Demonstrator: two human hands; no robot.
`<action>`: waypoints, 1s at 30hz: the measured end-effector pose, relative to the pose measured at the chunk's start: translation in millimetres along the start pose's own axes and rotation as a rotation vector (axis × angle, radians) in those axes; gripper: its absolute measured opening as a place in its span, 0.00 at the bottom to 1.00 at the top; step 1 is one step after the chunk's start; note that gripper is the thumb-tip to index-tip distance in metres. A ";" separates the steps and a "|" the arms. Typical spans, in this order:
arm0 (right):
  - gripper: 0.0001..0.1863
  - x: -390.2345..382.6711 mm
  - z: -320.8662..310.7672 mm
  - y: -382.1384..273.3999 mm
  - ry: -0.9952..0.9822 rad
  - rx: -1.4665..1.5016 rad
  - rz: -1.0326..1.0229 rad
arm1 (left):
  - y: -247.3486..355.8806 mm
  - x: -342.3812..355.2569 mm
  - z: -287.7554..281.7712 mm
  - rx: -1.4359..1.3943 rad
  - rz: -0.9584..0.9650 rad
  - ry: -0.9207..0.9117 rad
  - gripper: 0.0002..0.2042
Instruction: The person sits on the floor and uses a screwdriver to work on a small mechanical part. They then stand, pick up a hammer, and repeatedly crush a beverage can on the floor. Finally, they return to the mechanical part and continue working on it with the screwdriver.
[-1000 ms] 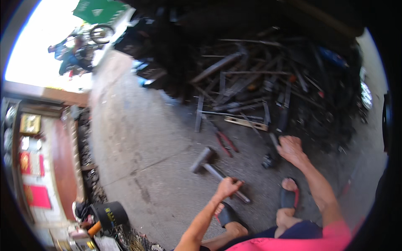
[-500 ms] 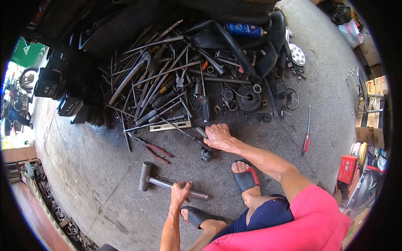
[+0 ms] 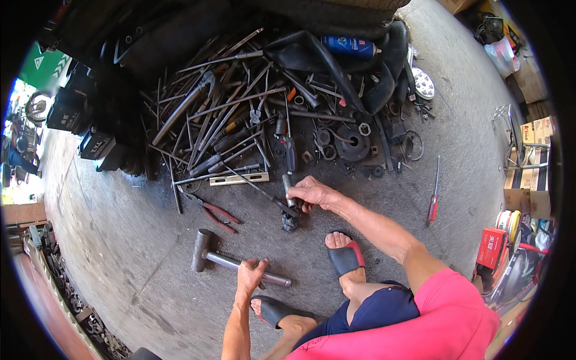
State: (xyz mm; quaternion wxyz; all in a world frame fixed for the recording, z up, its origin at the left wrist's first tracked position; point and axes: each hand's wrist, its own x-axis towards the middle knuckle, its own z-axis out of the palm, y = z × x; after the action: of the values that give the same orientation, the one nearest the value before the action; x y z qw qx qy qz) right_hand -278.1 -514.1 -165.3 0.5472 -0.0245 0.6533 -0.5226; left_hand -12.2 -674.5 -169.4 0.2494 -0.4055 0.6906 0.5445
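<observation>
My left hand (image 3: 251,276) is closed round the metal handle of a heavy hammer (image 3: 202,251), whose head points left just above the concrete. Ahead and to the right, my right hand (image 3: 315,194) grips a short grey metal cylinder (image 3: 288,187) between thumb and fingers. Its lower end meets a small dark metal part (image 3: 290,222) on the ground; the exact contact is hidden. A thin rod with a dark end (image 3: 258,189) slants from the tool pile to that part. Red-handled pliers (image 3: 219,216) lie between the hammer and the pile.
A heap of wrenches and bars (image 3: 210,120) spreads ahead, with a blue spray can (image 3: 351,46) and black rubber beyond. A red-handled screwdriver (image 3: 433,201) lies right. My sandalled feet (image 3: 347,252) flank the work. Black batteries (image 3: 99,147) stand left, boxes (image 3: 534,168) right.
My right hand has turned the metal cylinder from a tilt to nearly upright over the dark part, and its fingers have shifted. The left hand keeps the hammer. The view has shifted slightly.
</observation>
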 end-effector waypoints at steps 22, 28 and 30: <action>0.13 -21.2 10.7 27.0 -0.117 0.364 0.223 | 9.7 -5.5 -2.2 0.058 -0.024 0.013 0.19; 0.15 4.5 6.7 -71.7 -0.177 0.456 -0.264 | 3.1 -3.5 1.4 0.006 -0.019 -0.004 0.19; 0.22 2.2 10.8 -121.3 -0.264 0.463 -0.400 | 5.1 -4.6 -1.6 -0.017 -0.014 0.009 0.18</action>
State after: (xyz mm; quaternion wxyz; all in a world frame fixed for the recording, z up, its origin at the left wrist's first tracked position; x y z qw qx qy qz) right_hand -336.5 -577.4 -79.2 0.5048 -0.0948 0.4226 -0.7467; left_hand -13.7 -674.4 -162.6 0.2469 -0.4149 0.6842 0.5466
